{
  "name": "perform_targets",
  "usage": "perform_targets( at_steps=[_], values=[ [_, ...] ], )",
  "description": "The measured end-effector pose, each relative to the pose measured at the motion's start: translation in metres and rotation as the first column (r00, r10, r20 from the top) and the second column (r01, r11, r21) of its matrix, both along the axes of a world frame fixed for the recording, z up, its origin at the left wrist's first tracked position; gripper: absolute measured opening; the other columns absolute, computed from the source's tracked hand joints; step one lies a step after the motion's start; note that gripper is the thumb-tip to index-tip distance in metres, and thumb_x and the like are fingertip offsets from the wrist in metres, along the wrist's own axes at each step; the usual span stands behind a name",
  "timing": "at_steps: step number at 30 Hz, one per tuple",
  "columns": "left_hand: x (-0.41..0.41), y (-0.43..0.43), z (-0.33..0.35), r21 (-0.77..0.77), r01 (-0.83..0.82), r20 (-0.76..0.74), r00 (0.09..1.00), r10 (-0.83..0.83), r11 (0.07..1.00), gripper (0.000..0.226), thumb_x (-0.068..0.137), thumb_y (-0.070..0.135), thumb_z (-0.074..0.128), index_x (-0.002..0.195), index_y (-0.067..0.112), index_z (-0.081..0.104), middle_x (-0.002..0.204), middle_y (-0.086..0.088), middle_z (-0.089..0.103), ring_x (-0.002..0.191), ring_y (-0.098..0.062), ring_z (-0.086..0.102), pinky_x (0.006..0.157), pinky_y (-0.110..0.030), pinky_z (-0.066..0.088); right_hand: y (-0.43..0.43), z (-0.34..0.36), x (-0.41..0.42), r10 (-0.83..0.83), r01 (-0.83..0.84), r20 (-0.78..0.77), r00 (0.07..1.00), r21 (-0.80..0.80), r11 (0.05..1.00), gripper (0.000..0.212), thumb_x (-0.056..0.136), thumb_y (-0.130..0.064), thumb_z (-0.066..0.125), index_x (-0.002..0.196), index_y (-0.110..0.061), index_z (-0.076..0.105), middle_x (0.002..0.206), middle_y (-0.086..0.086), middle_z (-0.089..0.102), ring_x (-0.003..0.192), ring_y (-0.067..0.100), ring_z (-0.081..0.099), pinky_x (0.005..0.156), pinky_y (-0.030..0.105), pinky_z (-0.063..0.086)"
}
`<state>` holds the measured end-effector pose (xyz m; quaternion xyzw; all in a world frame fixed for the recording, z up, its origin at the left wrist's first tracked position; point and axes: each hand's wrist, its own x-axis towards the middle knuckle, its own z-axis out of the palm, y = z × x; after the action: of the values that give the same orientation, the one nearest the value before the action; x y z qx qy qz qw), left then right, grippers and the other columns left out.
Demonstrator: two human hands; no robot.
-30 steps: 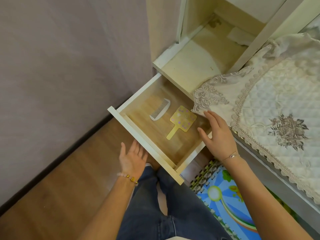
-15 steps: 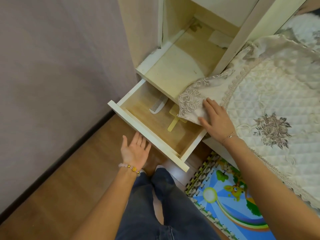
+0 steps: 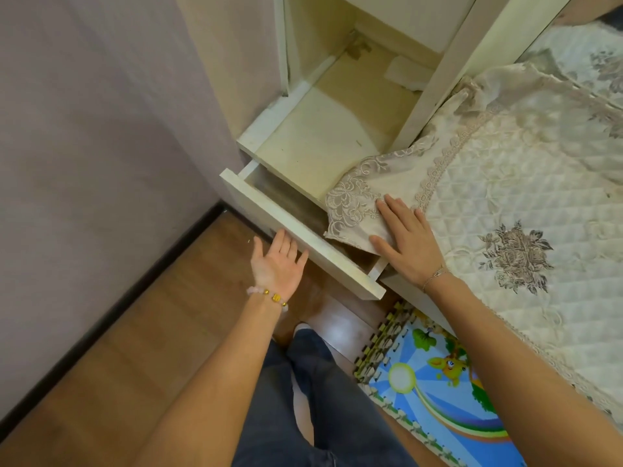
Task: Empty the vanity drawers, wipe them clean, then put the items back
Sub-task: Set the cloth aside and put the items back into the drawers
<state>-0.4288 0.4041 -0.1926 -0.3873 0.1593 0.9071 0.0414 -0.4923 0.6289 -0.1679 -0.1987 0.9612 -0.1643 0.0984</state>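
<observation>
The cream vanity drawer (image 3: 296,227) stands only a little way out of the vanity, showing a narrow strip of its wooden bottom. My left hand (image 3: 278,262) is flat, palm against the drawer's front panel, fingers straight. My right hand (image 3: 406,239) lies flat on the lace corner of the quilted cloth (image 3: 357,197), which hangs over the drawer's right end. The comb and the yellow hand mirror are hidden inside.
An open cream shelf compartment (image 3: 323,143) sits above the drawer. The quilted cover (image 3: 505,183) spreads over the vanity top to the right. A mauve wall (image 3: 101,129) is on the left, wood floor (image 3: 151,332) below, and a colourful foam mat (image 3: 438,382) by my legs.
The drawer has slid most of the way in under my left palm. The comb and mirror have gone out of sight. My right hand moved onto the lace cloth.
</observation>
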Motion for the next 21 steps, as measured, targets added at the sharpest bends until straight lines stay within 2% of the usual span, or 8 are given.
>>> perform_targets(
  at_steps=[10, 15, 21],
  values=[
    [-0.04, 0.019, 0.007, -0.029, 0.066, 0.0, 0.998, -0.066, 0.997, 0.065, 0.097, 0.052, 0.023, 0.147, 0.01, 0.019, 0.156, -0.007, 0.013, 0.144, -0.02, 0.009, 0.114, -0.041, 0.014, -0.002, -0.001, 0.002, -0.012, 0.012, -0.025, 1.0, -0.003, 1.0, 0.069, 0.088, -0.058, 0.021, 0.147, -0.022, 0.017, 0.155, -0.002, 0.016, 0.143, 0.014, 0.011, 0.115, 0.031, -0.003],
    [-0.057, 0.025, 0.007, 0.0, 0.073, -0.015, 0.997, -0.073, 0.997, 0.067, 0.097, 0.053, 0.024, 0.147, 0.009, 0.019, 0.156, -0.007, 0.016, 0.143, -0.019, 0.014, 0.115, -0.04, 0.014, -0.002, -0.003, 0.001, -0.017, 0.017, -0.036, 0.999, 0.014, 1.0, 0.07, 0.087, -0.058, 0.02, 0.147, -0.023, 0.016, 0.155, -0.002, 0.016, 0.143, 0.013, 0.01, 0.115, 0.033, -0.002],
    [-0.049, 0.013, 0.007, -0.021, 0.075, 0.013, 0.997, -0.075, 0.997, 0.066, 0.097, 0.052, 0.025, 0.145, 0.006, 0.028, 0.153, -0.01, 0.025, 0.142, -0.022, 0.021, 0.109, -0.039, 0.025, -0.002, -0.003, 0.001, -0.016, 0.016, -0.015, 1.0, 0.018, 1.0, 0.071, 0.087, -0.059, 0.018, 0.147, -0.023, 0.015, 0.156, -0.003, 0.015, 0.143, 0.012, 0.008, 0.114, 0.031, -0.004]
  ],
)
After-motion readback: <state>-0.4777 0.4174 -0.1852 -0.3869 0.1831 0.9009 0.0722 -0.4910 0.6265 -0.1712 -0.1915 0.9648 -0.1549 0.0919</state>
